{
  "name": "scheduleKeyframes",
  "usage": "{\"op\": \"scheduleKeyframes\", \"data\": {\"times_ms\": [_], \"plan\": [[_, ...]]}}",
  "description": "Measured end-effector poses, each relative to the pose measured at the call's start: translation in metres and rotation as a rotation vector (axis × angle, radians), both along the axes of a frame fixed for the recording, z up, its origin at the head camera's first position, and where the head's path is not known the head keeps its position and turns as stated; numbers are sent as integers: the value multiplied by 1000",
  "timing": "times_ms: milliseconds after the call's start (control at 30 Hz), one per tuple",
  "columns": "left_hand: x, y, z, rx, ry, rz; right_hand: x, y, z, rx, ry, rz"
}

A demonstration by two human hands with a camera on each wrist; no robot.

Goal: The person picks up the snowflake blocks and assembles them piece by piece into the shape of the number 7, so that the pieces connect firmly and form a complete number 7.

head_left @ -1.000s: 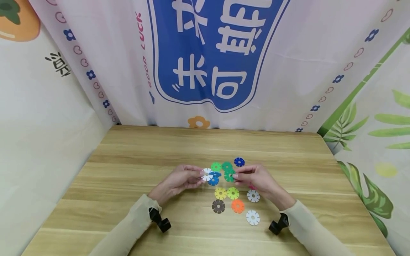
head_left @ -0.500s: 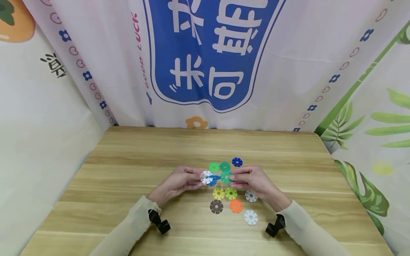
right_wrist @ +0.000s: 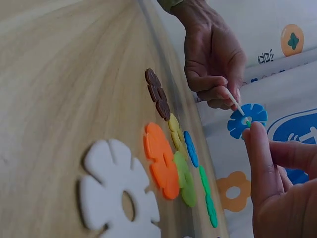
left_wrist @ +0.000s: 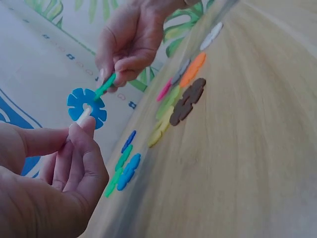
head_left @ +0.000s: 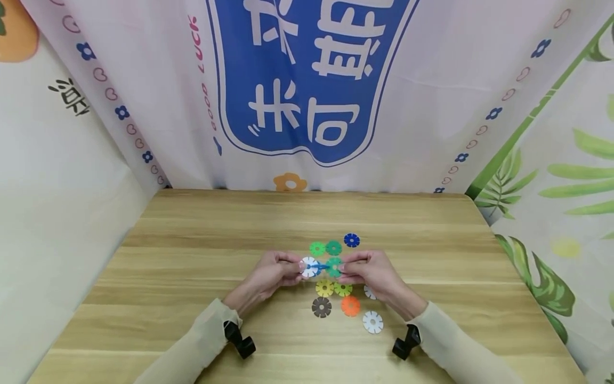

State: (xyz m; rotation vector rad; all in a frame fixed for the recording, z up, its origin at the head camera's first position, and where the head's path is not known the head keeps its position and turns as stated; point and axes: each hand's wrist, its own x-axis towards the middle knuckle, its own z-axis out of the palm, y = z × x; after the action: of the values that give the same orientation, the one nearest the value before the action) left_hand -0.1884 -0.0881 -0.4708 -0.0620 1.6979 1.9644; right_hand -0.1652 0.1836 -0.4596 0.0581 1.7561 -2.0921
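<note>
My left hand (head_left: 271,274) pinches a white notched disc (head_left: 309,266) between thumb and fingers. A blue notched disc (left_wrist: 76,101) stands crosswise at the white disc's edge, held up above the table. From the other side, my right hand (head_left: 371,272) pinches a green notched disc (head_left: 334,267) by its edge. In the left wrist view the green disc's edge meets the blue disc; how deep the slots sit in each other I cannot tell. Fingertips partly hide the white and green discs in both wrist views.
On the wooden table (head_left: 216,224) lie light green (head_left: 317,248), green (head_left: 333,248), dark blue (head_left: 352,240), yellow (head_left: 324,288), lime (head_left: 342,288), brown (head_left: 321,307), orange (head_left: 350,306) and white (head_left: 372,322) discs. Pink (left_wrist: 163,90) and blue (left_wrist: 129,172) ones lie there too. Printed curtains surround the table.
My right hand has moved left, bringing the green disc from apart to against the blue disc. My left hand still holds the white disc in nearly the same place.
</note>
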Motion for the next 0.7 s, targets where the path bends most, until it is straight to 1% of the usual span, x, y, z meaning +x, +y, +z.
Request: {"op": "scheduleKeyframes", "data": {"times_ms": [100,233,367,567,700], "plan": [[1,0,1,-10,17,-5,0,-1,-1,-6,-8,-6],[2,-2,2,-18,29,-27,0,-2,-3,6,-4,22],[2,-5,2,-15,28,-37,-1,-5,-1,22,3,46],[2,-6,3,5,37,-44,-2,-7,3,-4,-10,37],[2,-4,6,-2,49,-44,-3,-4,2,-7,-11,33]]}}
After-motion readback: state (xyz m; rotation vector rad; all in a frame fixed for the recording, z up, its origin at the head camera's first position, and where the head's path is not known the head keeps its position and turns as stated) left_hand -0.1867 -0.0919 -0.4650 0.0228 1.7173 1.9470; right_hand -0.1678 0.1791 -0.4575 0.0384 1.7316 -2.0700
